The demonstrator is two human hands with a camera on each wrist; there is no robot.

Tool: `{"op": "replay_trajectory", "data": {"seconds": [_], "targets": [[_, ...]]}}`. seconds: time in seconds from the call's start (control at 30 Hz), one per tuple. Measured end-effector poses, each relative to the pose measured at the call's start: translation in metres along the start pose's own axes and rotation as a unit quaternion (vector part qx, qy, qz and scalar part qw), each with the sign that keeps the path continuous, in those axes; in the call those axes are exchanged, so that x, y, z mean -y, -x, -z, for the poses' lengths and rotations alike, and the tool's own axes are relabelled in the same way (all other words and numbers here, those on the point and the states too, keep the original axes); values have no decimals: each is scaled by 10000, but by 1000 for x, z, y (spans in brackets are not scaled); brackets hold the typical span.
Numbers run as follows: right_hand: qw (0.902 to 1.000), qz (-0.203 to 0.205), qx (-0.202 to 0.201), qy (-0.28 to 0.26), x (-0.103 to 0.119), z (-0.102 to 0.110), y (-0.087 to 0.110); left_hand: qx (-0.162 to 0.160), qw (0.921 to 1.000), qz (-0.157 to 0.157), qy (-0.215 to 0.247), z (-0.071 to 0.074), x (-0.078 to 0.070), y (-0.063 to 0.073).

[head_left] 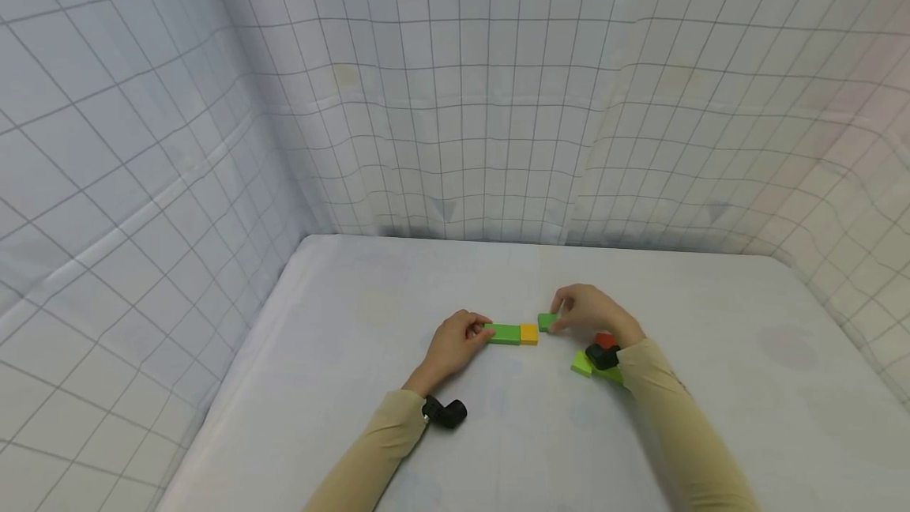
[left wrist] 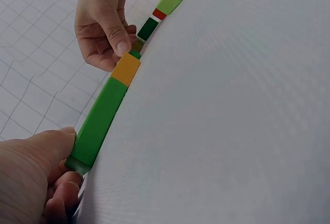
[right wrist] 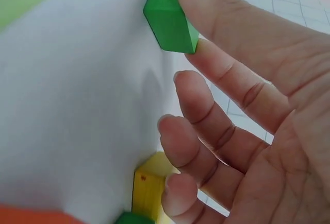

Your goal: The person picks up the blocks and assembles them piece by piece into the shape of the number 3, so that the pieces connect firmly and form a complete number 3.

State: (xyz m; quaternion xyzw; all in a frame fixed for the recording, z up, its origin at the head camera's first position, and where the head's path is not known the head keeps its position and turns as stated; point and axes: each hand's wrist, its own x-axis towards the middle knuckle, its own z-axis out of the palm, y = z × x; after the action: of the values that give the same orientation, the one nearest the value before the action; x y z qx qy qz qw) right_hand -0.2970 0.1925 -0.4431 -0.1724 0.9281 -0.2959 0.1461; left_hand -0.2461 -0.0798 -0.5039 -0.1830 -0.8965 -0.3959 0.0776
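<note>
My left hand grips the left end of a long green block, thumb on one side and fingers at the end. An orange block touches that block's right end, so the two make one row. Just right of the row, my right hand pinches a small green block between thumb and index finger. In the right wrist view this small block is held at its edge, and the other fingers are loosely bent below it. A gap parts it from the orange block in the head view.
Near my right wrist lie a light green block, a red block and another light green piece, partly under the arm. The right wrist view shows a yellow block beside a dark green one. White gridded cloth stands behind the table.
</note>
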Motion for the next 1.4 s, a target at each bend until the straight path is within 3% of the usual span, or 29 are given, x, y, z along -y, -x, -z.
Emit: {"op": "replay_trajectory", "data": {"seconds": [0.67,1.07,1.4], "targets": [[9995,-130,60,-296,-2,3,1,20,10000,30,3,0,-3,0],[9995,-96,-293,-51,1,-2,-5,10,10000,81,-55,0,-3,-1],[9997,22,-258,29,5,-8,-5,16,10000,72,-33,0,-4,0]]}}
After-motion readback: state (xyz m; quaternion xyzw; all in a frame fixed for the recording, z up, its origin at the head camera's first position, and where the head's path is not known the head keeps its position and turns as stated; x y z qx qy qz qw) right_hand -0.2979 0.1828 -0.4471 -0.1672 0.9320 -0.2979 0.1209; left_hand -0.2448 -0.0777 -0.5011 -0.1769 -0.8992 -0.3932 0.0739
